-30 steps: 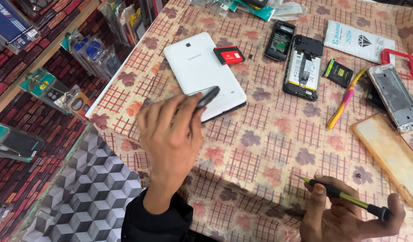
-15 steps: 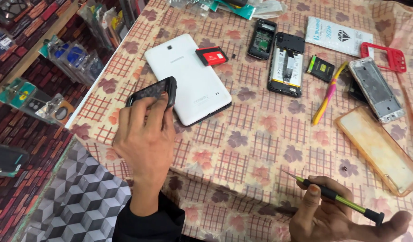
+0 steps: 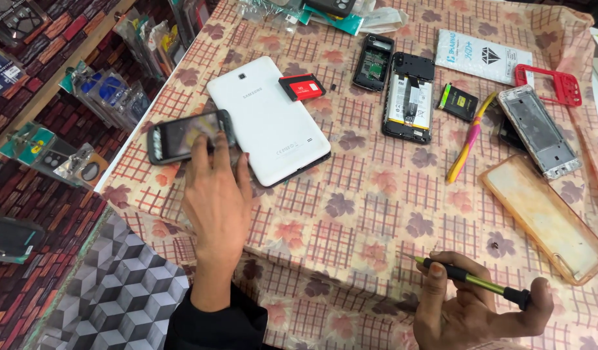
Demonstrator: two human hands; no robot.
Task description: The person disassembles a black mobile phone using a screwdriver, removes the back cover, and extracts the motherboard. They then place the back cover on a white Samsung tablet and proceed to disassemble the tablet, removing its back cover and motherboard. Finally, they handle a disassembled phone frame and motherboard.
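Nearest me, my right hand (image 3: pixel 471 311) is closed around a green-and-black screwdriver (image 3: pixel 471 280) at the near edge of the floral checked tablecloth (image 3: pixel 351 214). My left hand (image 3: pixel 215 194) pinches a dark phone (image 3: pixel 189 135), now laid flat at the cloth's left edge rather than raised on edge as before. Just beyond lies a white tablet (image 3: pixel 266 126); opened handsets (image 3: pixel 409 97) lie farther. Brick-patterned shelving (image 3: pixel 33 84) stands left.

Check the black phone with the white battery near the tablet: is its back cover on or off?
Off. The black phone lies face down with its white battery and inner frame exposed, no back cover over them.
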